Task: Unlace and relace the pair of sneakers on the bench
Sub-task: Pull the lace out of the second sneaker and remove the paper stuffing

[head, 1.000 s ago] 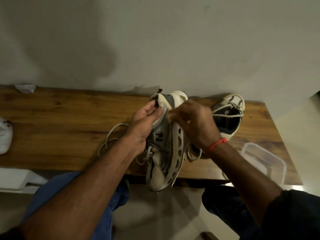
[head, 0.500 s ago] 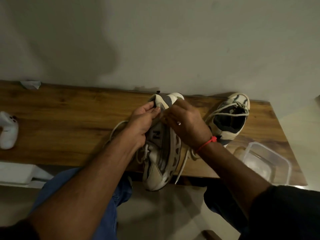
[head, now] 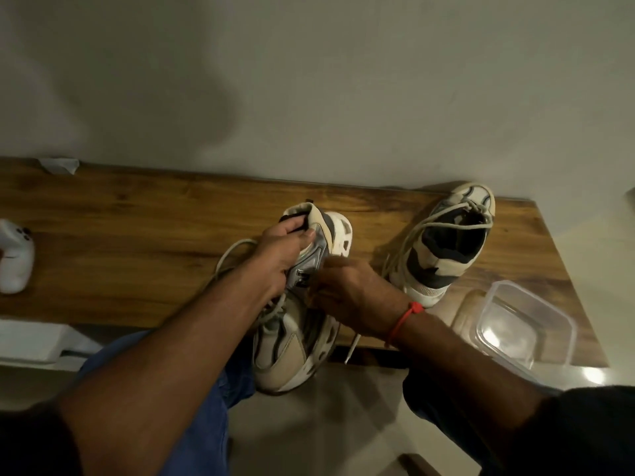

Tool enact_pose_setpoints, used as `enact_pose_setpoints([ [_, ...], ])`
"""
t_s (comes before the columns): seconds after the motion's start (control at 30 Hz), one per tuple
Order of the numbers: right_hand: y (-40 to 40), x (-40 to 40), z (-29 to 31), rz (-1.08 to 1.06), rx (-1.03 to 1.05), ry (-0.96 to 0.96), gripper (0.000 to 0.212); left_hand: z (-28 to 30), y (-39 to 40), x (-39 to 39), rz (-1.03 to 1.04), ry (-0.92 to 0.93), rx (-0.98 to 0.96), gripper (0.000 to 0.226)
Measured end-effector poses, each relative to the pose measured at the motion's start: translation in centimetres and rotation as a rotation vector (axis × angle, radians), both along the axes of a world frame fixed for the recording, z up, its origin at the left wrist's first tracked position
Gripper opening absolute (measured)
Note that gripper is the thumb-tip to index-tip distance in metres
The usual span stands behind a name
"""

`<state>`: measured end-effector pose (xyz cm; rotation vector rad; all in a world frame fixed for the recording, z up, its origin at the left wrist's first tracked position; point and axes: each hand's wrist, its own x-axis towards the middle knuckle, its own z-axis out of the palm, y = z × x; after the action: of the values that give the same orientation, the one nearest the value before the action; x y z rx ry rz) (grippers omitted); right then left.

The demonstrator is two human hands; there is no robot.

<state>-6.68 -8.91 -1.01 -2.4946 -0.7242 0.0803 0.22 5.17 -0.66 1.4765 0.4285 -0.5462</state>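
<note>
Wooden bench (head: 113, 235) against a plain wall, seen from above. The sneaker (head: 302, 304) I am working on lies on its side across the near edge, toe hanging toward my knees, heel toward the wall. My left hand (head: 281, 255) grips its collar, thumb against the side panel and fingers curled into the opening. Compared with half a second ago, my right hand (head: 350, 293) has dropped from the collar to the middle of the shoe, by the eyelets, its fingers curled there (whether they pinch the lace (head: 351, 345) I cannot tell; they are turned away from view). One lace end hangs below the bench edge, just under my right wrist; another loop trails out to the left of my left wrist. I judge this shift as moving on to the next eyelets of the same shoe. The second sneaker (head: 450, 245) stands upright to the right, near the wall, lace slack but threaded, so not yet handled. A clear plastic box (head: 522, 324) sits at the near right.
</note>
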Motion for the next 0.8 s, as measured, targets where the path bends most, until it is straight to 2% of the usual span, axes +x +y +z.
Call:
enact_pose_setpoints([
  [0.17, -1.6, 3.0, -0.7, -0.37, 0.183, -0.074, 0.012, -0.1, 0.3, 0.5, -0.001, 0.037, -0.06, 0.042],
  [0.3, -2.5, 4.1, -0.5, -0.539, 0.251, -0.106, 0.008, -0.1, 0.3, 1.0, 0.019, 0.018, -0.128, 0.04],
  [0.37, -2.4, 3.4, -0.3, -0.491, 0.233, -0.099, 0.006, 0.0, 0.1, 1.0, 0.053, 0.022, -0.159, 0.039],
  [0.5, -0.3, 0.5, -0.1, -0.13, 0.124, -0.052, 0.01, -0.3, 0.7, 0.8, 0.103, 0.041, -0.175, 0.04],
  [0.67, 1.3, -0.9, 1.0, 0.221, 0.007, 0.059, 0.009, -0.2, 0.4, 0.5, 0.019, 0.054, -0.149, 0.041],
  [0.73, 0.7, -0.6, 1.4, 0.223, 0.007, 0.09, 0.012, 0.1, 0.2, 0.6, -0.014, 0.045, -0.147, 0.041],
  [0.8, -0.6, 0.3, 1.8, 0.059, 0.086, 0.058, 0.016, 0.3, 0.3, 0.8, -0.054, 0.039, -0.157, 0.041],
])
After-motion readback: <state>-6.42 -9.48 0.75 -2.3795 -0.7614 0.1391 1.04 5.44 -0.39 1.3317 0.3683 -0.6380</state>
